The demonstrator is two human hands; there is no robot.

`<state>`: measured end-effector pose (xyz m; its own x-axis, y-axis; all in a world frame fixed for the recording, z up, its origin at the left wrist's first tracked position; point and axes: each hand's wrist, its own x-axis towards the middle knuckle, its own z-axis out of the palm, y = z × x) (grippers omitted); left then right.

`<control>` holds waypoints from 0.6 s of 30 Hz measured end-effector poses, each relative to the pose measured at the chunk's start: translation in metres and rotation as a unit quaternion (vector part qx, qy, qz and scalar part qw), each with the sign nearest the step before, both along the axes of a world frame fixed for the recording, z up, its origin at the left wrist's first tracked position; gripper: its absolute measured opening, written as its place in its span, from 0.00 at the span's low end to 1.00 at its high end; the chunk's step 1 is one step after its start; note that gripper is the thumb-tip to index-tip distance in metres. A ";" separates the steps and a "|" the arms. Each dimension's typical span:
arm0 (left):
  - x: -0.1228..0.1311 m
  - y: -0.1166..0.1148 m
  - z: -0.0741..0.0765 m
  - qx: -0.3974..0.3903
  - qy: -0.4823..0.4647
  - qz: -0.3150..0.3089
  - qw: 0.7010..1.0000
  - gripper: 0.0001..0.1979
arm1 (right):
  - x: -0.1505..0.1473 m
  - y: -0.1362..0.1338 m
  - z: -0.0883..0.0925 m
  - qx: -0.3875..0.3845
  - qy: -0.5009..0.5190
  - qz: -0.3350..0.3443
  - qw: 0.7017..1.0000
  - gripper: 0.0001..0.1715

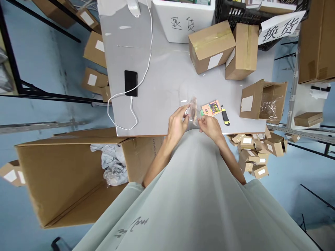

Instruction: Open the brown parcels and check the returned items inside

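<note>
Close to the table's front edge, my left hand (178,122) grips one side of a clear plastic bag (193,111), thumb and fingers pinched together. Something brownish shows inside the bag, too small to name. On the bag's other side my right hand (209,126) is closed in a pinch at its lower edge. Just beyond the right hand lies a small orange card with a colourful picture (212,108), with a bit of green at its left end. Beside the card rests a black and yellow box cutter (225,115).
A phone (131,83) on a white cable lies left on the table (162,80). At the back stand a white bin (185,24), two closed cartons (211,45) and a black crate (237,14). An open carton (251,101) sits right; a large open box (65,177) stands at lower left.
</note>
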<state>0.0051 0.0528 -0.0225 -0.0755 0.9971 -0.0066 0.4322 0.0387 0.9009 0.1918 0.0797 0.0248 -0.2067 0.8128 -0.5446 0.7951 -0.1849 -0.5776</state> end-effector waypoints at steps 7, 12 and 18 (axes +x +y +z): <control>-0.008 -0.003 -0.006 -0.001 -0.001 0.001 1.000 0.17 | 0.014 0.002 -0.001 -0.004 -0.019 0.008 1.000 0.24; -0.025 0.003 -0.010 0.007 0.023 0.005 1.000 0.15 | 0.042 0.008 -0.003 0.010 -0.012 -0.025 1.000 0.21; -0.021 0.000 -0.007 -0.012 0.002 0.000 1.000 0.16 | 0.057 0.011 0.000 -0.012 0.116 0.005 0.993 0.26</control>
